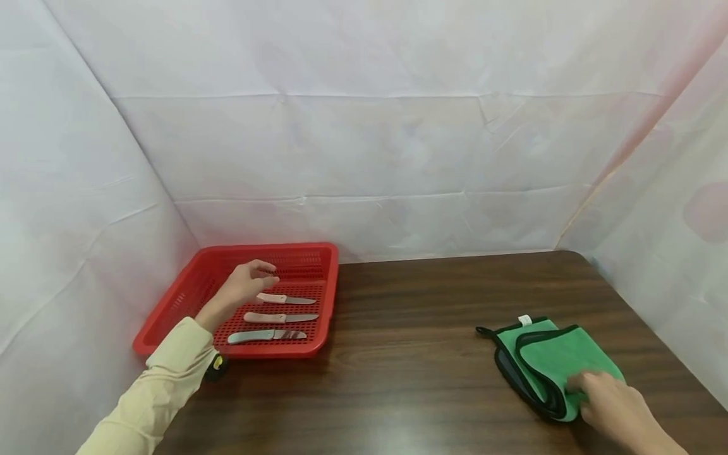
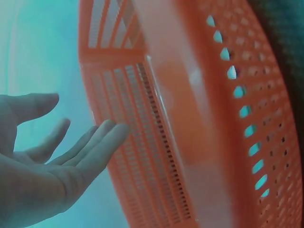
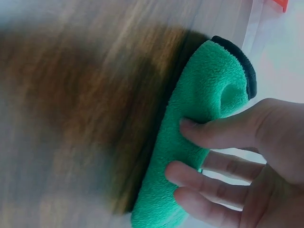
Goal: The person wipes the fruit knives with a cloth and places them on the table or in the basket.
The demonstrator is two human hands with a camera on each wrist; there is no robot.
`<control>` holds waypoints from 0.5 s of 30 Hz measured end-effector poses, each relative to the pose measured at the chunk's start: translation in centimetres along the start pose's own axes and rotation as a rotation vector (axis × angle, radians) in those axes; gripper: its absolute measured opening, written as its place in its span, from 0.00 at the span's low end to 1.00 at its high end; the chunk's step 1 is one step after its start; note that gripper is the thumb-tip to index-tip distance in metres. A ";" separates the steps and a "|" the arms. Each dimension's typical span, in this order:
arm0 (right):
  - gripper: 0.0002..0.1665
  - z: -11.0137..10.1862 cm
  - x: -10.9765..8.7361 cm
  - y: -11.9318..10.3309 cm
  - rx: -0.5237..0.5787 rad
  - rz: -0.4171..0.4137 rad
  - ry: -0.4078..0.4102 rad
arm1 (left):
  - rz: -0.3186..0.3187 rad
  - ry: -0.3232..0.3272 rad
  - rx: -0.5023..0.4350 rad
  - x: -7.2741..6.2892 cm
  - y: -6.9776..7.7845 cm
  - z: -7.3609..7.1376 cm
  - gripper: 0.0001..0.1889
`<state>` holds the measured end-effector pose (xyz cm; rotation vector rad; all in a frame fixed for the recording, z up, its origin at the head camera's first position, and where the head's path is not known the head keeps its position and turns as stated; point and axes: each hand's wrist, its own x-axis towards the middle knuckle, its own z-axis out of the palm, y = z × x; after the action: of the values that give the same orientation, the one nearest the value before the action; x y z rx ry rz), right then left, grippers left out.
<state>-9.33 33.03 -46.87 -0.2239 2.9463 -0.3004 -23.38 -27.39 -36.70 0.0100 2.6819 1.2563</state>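
Observation:
My left hand [image 1: 246, 285] hovers over the red plastic basket [image 1: 328, 303], its fingers apart and bent a little, holding nothing. Three small knives lie on the basket floor: a pink-handled knife [image 1: 300, 301] nearest my fingertips, another pink-handled knife [image 1: 267, 318], and a knife with a pale green handle [image 1: 250, 337] and dark reddish marks on its blade. Over on the right, my right hand [image 1: 617, 407] pinches the near edge of a folded green towel [image 1: 586, 351] with black trim. The right wrist view shows the thumb [image 3: 209, 133] pressing into the towel's plush side.
Both lie on a dark wood-grain table [image 1: 409, 341]. White sheeting [image 1: 364, 145] rises behind it and along both sides. The basket stands at the back left, close to the sheeting. A dark object with a yellow patch [image 1: 216, 365] shows at my left wrist.

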 end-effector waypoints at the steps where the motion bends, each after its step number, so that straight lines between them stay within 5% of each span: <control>1: 0.19 0.0 0.0 0.2 0.012 0.005 -0.010 | 0.013 0.016 0.009 -0.3 0.2 0.2 0.24; 15: 0.17 1.4 0.0 1.6 0.112 0.051 0.001 | 0.200 0.233 -0.048 -3.2 1.4 4.7 0.27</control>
<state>-9.25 34.33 -48.56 -0.1335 2.9189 -0.4564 -19.54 -23.19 -38.00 0.1372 2.9074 1.4631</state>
